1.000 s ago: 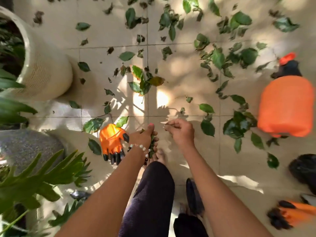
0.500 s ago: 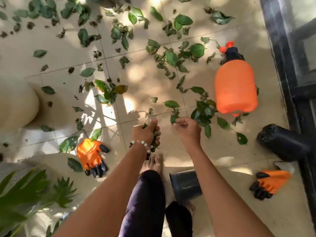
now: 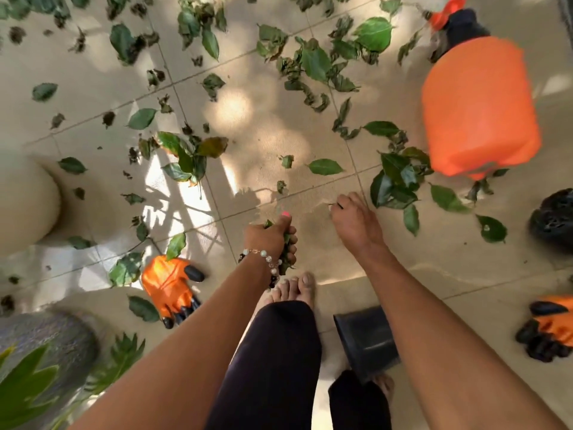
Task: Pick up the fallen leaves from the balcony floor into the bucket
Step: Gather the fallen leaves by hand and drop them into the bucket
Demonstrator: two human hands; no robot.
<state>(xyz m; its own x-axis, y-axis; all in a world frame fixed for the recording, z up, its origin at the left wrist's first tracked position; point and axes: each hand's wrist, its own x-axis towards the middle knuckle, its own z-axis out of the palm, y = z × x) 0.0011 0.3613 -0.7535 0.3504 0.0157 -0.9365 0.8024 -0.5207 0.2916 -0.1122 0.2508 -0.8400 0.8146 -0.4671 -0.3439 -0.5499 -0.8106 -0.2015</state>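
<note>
Right hand (image 3: pixel 356 223) now further right than a moment ago, pinching a thin stem at the floor, left hand (image 3: pixel 269 240) clenched on a bunch of leaves (image 3: pixel 286 243), black bucket (image 3: pixel 366 339) behind the right forearm, fallen leaves (image 3: pixel 395 181) beside unlabelled orange sprayer (image 3: pixel 479 110), orange glove (image 3: pixel 169 285) left.

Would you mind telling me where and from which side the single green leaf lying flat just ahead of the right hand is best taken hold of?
Pinch the single green leaf at its near edge, coming from above with the right hand. It lies flat and alone on the floor tile, pointed tip toward the orange sprayer; its stem isn't clearly visible.
</note>
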